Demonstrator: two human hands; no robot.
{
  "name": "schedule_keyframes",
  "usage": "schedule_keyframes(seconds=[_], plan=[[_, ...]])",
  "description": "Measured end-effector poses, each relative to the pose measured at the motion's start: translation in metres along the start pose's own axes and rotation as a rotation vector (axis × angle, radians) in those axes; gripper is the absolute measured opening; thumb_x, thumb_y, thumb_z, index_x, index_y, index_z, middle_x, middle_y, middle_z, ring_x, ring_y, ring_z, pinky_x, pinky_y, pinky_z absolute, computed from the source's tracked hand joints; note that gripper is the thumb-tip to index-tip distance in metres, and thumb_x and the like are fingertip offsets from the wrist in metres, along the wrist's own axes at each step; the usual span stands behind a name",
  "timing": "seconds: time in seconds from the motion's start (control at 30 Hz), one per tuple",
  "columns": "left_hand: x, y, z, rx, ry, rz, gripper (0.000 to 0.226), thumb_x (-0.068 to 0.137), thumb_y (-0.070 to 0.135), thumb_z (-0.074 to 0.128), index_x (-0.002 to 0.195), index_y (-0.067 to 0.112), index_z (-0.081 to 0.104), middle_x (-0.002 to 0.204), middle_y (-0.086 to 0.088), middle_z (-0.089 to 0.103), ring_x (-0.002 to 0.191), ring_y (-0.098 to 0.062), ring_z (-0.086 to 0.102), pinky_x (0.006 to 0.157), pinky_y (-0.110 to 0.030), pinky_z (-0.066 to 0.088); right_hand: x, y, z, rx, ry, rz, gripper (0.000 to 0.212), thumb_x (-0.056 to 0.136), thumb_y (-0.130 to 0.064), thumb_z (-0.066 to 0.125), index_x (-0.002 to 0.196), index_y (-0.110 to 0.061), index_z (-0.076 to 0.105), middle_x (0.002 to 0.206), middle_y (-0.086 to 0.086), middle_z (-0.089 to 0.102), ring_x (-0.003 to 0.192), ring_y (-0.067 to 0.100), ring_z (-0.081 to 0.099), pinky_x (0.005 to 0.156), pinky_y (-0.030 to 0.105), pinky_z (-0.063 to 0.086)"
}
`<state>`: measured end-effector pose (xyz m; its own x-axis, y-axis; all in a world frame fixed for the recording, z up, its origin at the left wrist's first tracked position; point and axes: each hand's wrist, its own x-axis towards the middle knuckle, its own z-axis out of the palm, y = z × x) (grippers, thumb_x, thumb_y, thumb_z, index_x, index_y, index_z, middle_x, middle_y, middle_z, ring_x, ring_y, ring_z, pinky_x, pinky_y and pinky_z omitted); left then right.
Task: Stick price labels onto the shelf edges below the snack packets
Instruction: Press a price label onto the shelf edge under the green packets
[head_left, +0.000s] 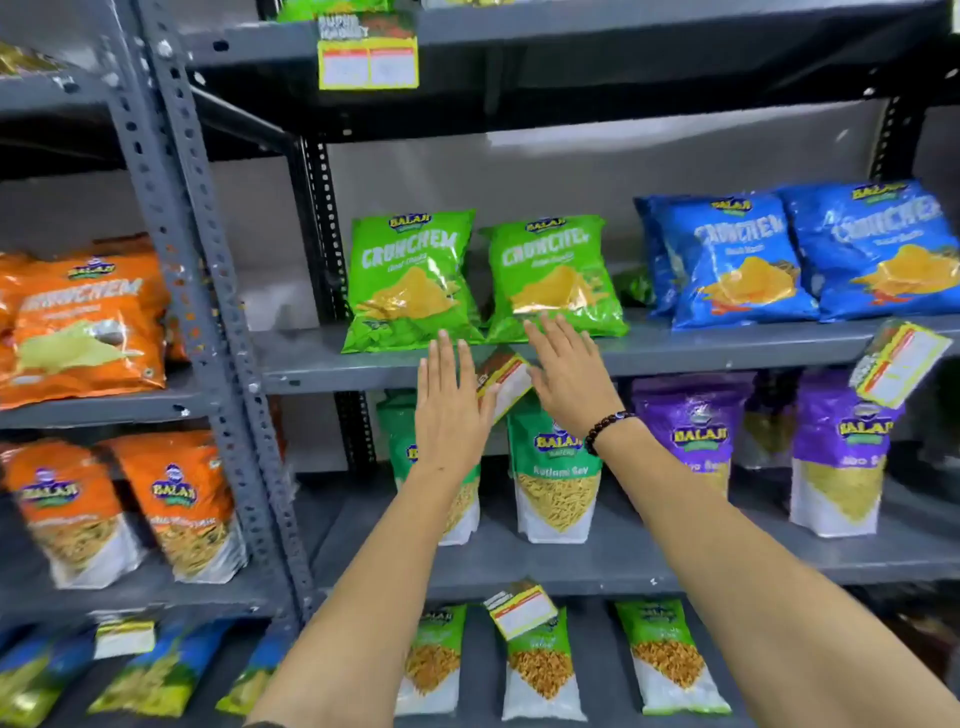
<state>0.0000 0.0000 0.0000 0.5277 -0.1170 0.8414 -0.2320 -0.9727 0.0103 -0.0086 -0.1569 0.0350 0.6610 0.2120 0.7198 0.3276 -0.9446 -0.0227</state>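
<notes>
Both hands, the left hand (451, 410) and right hand (566, 375), are flat and open-fingered, flanking a tilted price label (505, 380) at the shelf edge (332, 375) below the green packets (483, 280); pressing and levelling it apparently comes next.

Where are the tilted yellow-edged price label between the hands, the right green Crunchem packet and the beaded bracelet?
Tilted yellow-edged price label (506, 382), head view, white middle panel.
Right green Crunchem packet (550, 260), head view, printed front.
Beaded bracelet (605, 427), head view, beads on the right wrist.
</notes>
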Motion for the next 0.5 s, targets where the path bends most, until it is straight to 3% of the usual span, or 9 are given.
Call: schedule_keyframes(seconds=[0.1,0.2,0.5], plan=[[-0.003,-0.017,0.005,0.02,-0.059,-0.01,0.056,0.092,0.041,0.038,0.12,-0.004,0.057,0.139,-0.028,0.045,0.129,-0.04,0.044,0.101,-0.053,0.042,0.011,-0.014,0.01,0.035,-0.154,0.059,0.052,0.097,-0.017,0.042,0.143,-0.015,0.019,0.155,0.015,0.017,0.142,0.033,0.015,0.114,0.058,0.018],[-0.007,-0.026,0.017,-0.002,-0.065,0.022,0.039,0.085,0.033,0.066,0.104,-0.001,0.067,0.139,-0.03,0.044,0.129,-0.042,0.043,0.101,-0.055,0.041,0.022,-0.024,0.016,0.08,-0.222,0.111,0.05,0.096,-0.016,0.044,0.142,-0.017,0.024,0.154,0.017,0.019,0.141,0.036,0.018,0.113,0.059,0.021],[0.001,-0.03,0.03,-0.051,-0.087,-0.063,0.019,0.069,0.018,0.081,0.074,0.003,0.07,0.14,-0.031,0.042,0.13,-0.044,0.04,0.103,-0.057,0.037,0.042,-0.027,0.024,0.133,-0.165,0.212,0.035,0.095,-0.011,0.046,0.129,-0.009,0.044,0.144,0.021,0.035,0.123,0.04,0.044,0.1,0.051,0.042]])
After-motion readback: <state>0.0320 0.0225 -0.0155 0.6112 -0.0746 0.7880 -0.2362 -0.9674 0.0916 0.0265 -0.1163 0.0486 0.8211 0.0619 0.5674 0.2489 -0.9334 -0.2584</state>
